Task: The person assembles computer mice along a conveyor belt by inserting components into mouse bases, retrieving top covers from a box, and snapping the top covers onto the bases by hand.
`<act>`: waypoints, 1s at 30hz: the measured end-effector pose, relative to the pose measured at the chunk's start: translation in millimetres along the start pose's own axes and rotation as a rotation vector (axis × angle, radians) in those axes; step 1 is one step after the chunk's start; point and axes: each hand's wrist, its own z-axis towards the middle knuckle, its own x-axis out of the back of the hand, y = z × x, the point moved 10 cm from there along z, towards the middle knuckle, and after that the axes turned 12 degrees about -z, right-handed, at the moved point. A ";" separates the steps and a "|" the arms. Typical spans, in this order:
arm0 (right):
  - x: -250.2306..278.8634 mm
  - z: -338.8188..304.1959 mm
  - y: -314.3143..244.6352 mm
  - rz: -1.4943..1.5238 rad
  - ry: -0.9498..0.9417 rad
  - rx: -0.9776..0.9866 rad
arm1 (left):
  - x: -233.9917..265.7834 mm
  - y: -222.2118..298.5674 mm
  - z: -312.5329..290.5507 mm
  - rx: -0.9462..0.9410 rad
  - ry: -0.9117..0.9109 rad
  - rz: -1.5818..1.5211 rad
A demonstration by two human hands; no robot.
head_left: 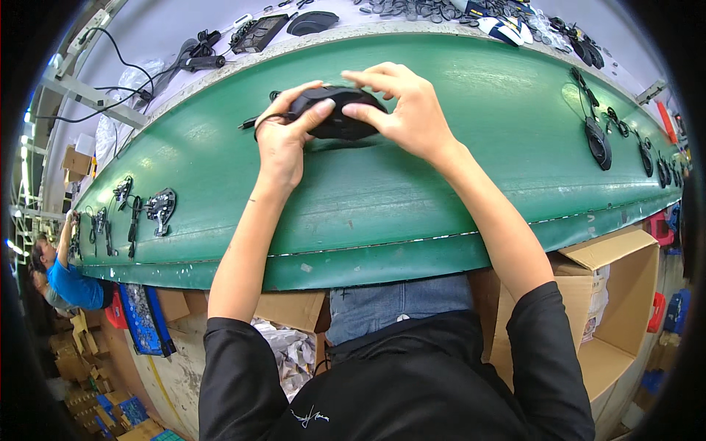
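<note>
A black computer mouse (342,126) is held up over the green conveyor belt (382,191), slightly blurred. My left hand (287,136) is closed on its left end, thumb on the near face and fingers along the far side. Beside that hand, a black cable with a plug (248,123) sticks out. My right hand (401,106) has its thumb on the right part of the mouse. Its fingers reach over the far side, the foremost one raised and smeared by motion.
Opened mouse assemblies with cables (160,210) lie left on the belt; finished-looking corded mice (598,143) lie right. Beyond the belt, a shelf carries many small dark parts (419,9), a black tray (259,33) and an electric screwdriver (202,63). Cardboard boxes (618,294) stand below. A person in blue (77,285) works far left.
</note>
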 end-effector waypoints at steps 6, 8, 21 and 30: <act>-37.8 -12.3 23.4 0.603 -0.191 -0.400 | 9.0 8.6 5.6 0.006 0.037 -0.222; -44.7 -14.5 15.7 0.799 -0.155 -0.441 | 8.4 2.3 5.3 0.057 0.012 -0.269; -17.1 -6.7 1.8 0.337 -0.066 -0.307 | 9.4 10.2 5.9 0.025 0.037 -0.310; -29.8 -17.1 15.9 0.594 -0.188 -0.599 | 1.9 15.5 5.0 -0.058 0.035 -0.212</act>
